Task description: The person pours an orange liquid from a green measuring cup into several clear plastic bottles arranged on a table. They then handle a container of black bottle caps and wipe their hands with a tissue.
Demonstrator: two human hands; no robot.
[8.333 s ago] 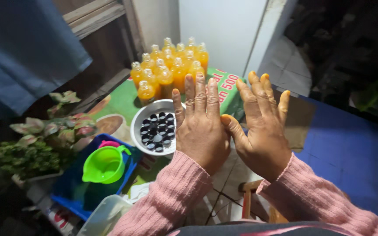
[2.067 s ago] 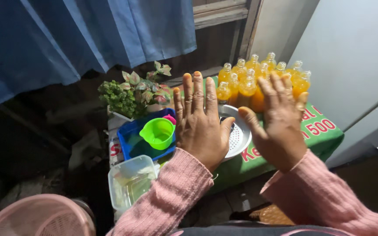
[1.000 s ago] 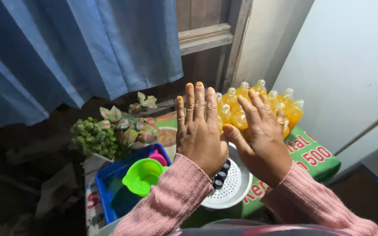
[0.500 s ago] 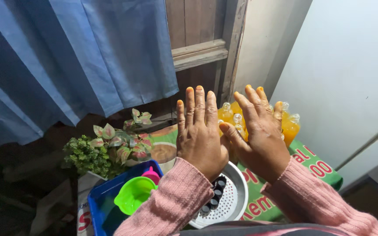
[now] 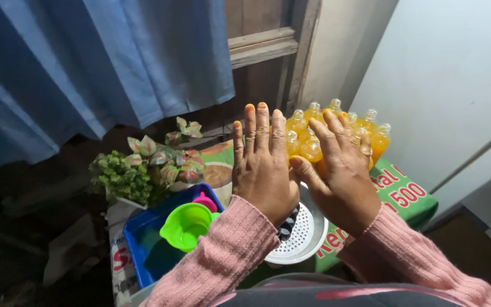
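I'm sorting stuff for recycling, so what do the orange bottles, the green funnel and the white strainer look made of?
Bottles: clear plastic or glass, glossy highlights, orange liquid showing through; cannot tell which. Green funnel: likely plastic, with a smooth, uniform bright colour and soft sheen. White strainer: probably plastic, matte white with moulded rows of holes. Both hands hover above, holding nothing.

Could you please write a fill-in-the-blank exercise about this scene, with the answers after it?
1. Both hands, the left hand and the right hand, are held flat with the fingers ____.
2. The bottles hold a liquid of ____ colour.
3. The green funnel lies in a ____ tray.
4. Behind the potted plants hangs a blue ____.

Answers: spread; orange; blue; curtain
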